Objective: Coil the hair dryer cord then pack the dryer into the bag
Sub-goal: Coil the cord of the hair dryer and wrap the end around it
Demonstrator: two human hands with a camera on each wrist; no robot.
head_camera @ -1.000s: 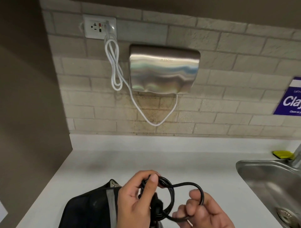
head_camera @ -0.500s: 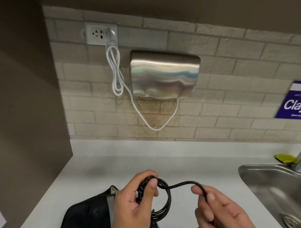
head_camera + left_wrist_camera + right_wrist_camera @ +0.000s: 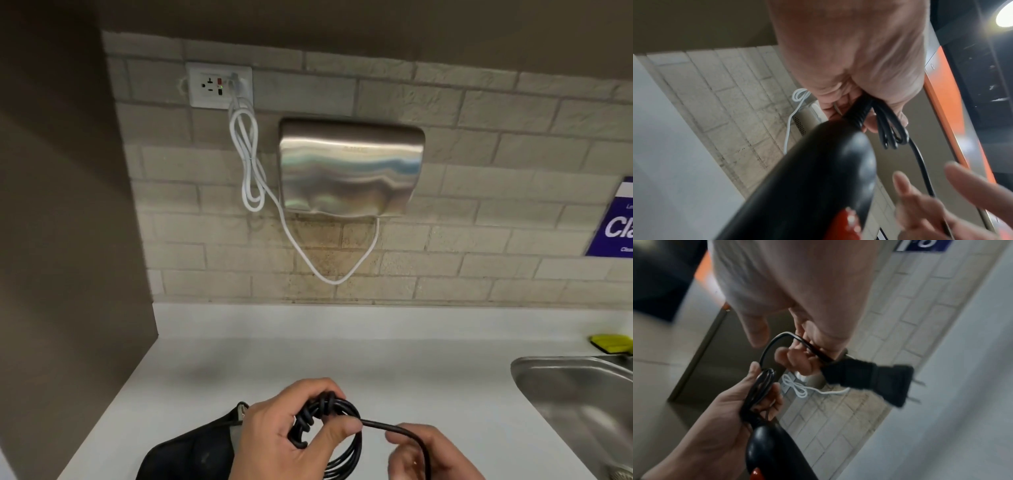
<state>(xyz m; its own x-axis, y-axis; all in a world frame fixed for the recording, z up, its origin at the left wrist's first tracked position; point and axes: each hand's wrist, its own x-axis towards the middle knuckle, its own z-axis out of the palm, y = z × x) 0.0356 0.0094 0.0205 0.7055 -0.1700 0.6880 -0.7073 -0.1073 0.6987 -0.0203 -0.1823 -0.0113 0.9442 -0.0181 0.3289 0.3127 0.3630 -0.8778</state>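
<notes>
Coiling nearly done: your left hand (image 3: 281,435) clamps cord loops (image 3: 329,431) at the hair dryer (image 3: 807,186) handle; right hand (image 3: 428,455) pinches the plug end (image 3: 869,379). Next, tuck it, then load the bag (image 3: 191,452) on the counter.

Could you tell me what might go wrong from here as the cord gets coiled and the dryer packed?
1. The left hand pinches several cord loops by thumb alone; they could spring loose.
2. The plug hangs free below the right hand and may swing into the dryer.
3. The bag lies slumped at the counter edge, so one-handed packing may snag.
</notes>
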